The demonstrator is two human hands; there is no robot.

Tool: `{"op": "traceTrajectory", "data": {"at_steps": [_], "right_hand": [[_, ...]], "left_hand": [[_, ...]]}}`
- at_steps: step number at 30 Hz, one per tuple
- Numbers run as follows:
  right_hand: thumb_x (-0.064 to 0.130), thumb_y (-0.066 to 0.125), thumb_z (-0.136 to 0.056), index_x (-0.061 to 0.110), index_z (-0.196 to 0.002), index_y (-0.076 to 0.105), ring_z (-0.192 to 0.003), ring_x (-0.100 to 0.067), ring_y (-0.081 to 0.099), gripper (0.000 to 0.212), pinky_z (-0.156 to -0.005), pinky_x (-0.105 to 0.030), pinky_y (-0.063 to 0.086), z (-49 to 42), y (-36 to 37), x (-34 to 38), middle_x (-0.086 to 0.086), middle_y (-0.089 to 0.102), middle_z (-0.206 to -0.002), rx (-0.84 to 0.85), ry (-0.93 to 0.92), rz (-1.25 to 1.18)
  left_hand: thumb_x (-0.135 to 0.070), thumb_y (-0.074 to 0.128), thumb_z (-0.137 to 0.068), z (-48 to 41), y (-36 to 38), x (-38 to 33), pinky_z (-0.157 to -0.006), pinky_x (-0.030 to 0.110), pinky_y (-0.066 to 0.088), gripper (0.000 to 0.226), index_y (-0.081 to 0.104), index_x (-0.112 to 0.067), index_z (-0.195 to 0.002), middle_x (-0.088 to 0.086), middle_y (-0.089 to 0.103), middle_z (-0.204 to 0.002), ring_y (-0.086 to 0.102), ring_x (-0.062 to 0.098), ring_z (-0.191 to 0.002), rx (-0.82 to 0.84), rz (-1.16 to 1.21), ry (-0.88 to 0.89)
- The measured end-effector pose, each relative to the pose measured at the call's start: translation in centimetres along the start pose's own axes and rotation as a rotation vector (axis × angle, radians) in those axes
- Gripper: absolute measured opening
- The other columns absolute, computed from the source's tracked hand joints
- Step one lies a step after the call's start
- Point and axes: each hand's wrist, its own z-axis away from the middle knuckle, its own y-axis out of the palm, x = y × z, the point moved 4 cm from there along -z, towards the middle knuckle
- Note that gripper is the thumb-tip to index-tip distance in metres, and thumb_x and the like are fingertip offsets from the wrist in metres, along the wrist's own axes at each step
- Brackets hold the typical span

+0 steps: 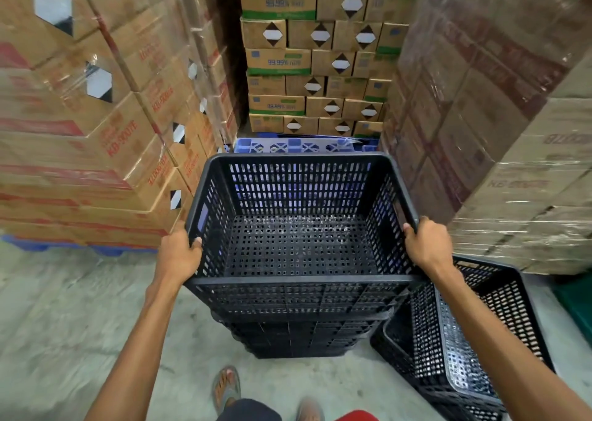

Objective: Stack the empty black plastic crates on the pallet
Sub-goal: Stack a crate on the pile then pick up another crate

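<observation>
An empty black perforated plastic crate fills the centre of the view, on top of a nested stack of black crates standing on the floor. My left hand grips its left rim and my right hand grips its right rim. A blue plastic pallet lies just beyond the crate's far wall, under stacked cartons. Whether the held crate rests in the stack or hangs just above it, I cannot tell.
Other black crates lie tilted on the floor at the right. Wrapped carton stacks wall the left, another carton stack the right, and green-labelled cartons stand ahead. Concrete floor lies to the left. My sandalled feet are below.
</observation>
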Motion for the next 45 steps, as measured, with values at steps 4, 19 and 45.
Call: {"op": "traceTrajectory", "data": {"at_steps": [4, 19, 45], "right_hand": [[0.013, 0.045, -0.093, 0.011, -0.150, 0.014, -0.142, -0.040, 0.028, 0.065, -0.092, -0.052, 0.047, 1.1, 0.0, 1.6, -0.021, 0.019, -0.158, -0.099, -0.206, 0.126], [0.044, 0.033, -0.096, -0.002, -0.152, -0.002, -0.150, -0.030, -0.007, 0.081, -0.121, -0.046, 0.015, 0.2, 2.7, 1.5, -0.018, -0.006, -0.161, 0.114, -0.355, 0.286], [0.037, 0.054, -0.081, 0.013, -0.122, 0.063, -0.111, -0.031, 0.064, 0.049, -0.090, -0.036, 0.048, 24.5, -0.2, -30.4, -0.013, 0.071, -0.113, 0.031, 0.831, -0.525]], "left_hand": [[-0.017, 0.068, -0.081, -0.2, 0.6, -0.7, -0.118, 0.048, 0.016, 0.100, -0.003, -0.019, -0.153, 0.015, 0.006, -0.162, 0.007, 0.032, -0.150, -0.016, -0.205, 0.234], [-0.034, 0.058, -0.087, -1.1, 2.1, -0.4, -0.123, 0.041, 0.001, 0.101, -0.015, -0.007, -0.151, 0.009, -0.014, -0.162, -0.018, 0.023, -0.149, 0.067, -0.459, 0.363], [-0.024, 0.059, -0.086, 32.3, 26.3, -37.7, -0.089, 0.029, 0.042, 0.036, 0.064, -0.018, -0.122, 0.008, 0.070, -0.117, 0.064, 0.025, -0.107, 0.868, 0.028, 1.031]]}}
